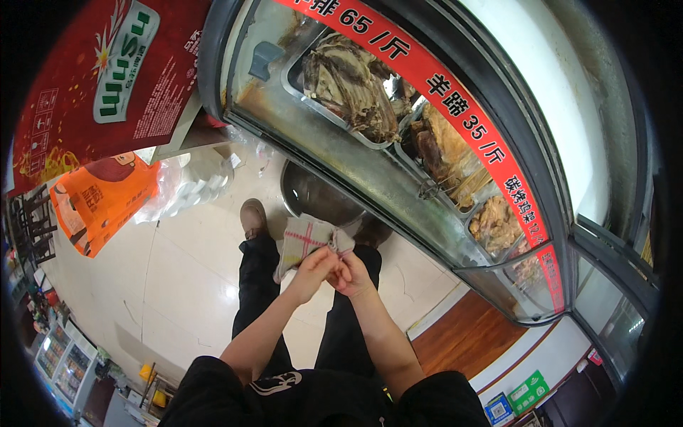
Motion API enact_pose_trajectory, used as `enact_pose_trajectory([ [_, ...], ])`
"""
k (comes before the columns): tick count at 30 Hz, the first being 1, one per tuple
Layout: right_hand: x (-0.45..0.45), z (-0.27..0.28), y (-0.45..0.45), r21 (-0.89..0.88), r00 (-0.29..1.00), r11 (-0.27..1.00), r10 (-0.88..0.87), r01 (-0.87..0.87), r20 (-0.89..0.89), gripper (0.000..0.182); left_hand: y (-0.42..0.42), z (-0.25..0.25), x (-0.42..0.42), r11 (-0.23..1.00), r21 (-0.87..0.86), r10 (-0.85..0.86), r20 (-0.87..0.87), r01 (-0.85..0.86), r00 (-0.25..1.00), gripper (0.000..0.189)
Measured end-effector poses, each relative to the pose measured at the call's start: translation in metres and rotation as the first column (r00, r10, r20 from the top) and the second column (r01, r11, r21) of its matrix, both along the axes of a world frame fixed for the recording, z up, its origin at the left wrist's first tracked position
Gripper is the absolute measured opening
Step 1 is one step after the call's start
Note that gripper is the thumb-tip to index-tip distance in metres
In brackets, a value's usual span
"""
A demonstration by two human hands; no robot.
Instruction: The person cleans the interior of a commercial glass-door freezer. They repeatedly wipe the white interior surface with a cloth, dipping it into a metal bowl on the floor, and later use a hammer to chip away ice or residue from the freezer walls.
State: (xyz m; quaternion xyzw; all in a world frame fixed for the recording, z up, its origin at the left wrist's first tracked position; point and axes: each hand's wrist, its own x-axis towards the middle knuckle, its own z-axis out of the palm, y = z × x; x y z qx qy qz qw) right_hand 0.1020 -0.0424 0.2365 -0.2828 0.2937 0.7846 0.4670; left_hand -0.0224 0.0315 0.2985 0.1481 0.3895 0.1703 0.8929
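Note:
A light checked cloth (303, 241) with red and yellow stripes hangs from my two hands, bunched at its upper right corner. My left hand (314, 275) grips its lower edge. Touching it, my right hand (351, 273) has its fingers curled at the bunched part; my fingers hide some of the fabric. Beyond the cloth, a round metal basin (315, 193) with dark, water-like contents stands on the floor, partly under the display case's edge. My shoes are close to the basin.
A glass-fronted display case (341, 152) with trays of cooked meat (349, 85) fills the upper right. At left are a red carton (69, 96), an orange bag (106, 200) and plastic-wrapped white goods (189, 181). A wooden panel (464, 336) stands right, above pale floor tiles (181, 277).

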Motion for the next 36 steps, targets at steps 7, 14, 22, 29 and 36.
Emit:
enact_pose_trajectory([
  [7,0.002,0.042,0.022,0.231,0.575,0.811,0.153,-0.538,0.804,0.025,0.022,-0.02,-0.047,0.88,-0.027,0.466,0.239,-0.474,0.852,0.034],
  [14,-0.019,0.149,0.075,0.385,0.398,0.622,-0.126,-0.681,0.908,0.056,0.033,-0.007,-0.013,0.881,-0.392,0.449,0.519,-0.265,0.727,0.079],
  [22,0.01,0.156,0.065,0.313,0.917,0.947,-0.182,0.067,0.356,0.051,0.035,0.015,0.032,0.934,-0.324,0.28,0.404,-0.15,0.871,0.071],
  [29,0.096,0.217,0.055,0.503,0.69,0.858,-0.428,0.107,0.584,0.099,0.09,0.142,0.161,-0.036,0.907,-0.044,-0.42,0.419,0.906,0.073],
  [36,0.258,0.259,0.142,0.428,0.247,0.847,-0.509,0.316,0.824,0.049,0.234,0.154,0.224,-0.274,0.961,0.28,0.055,0.025,0.958,0.04],
])
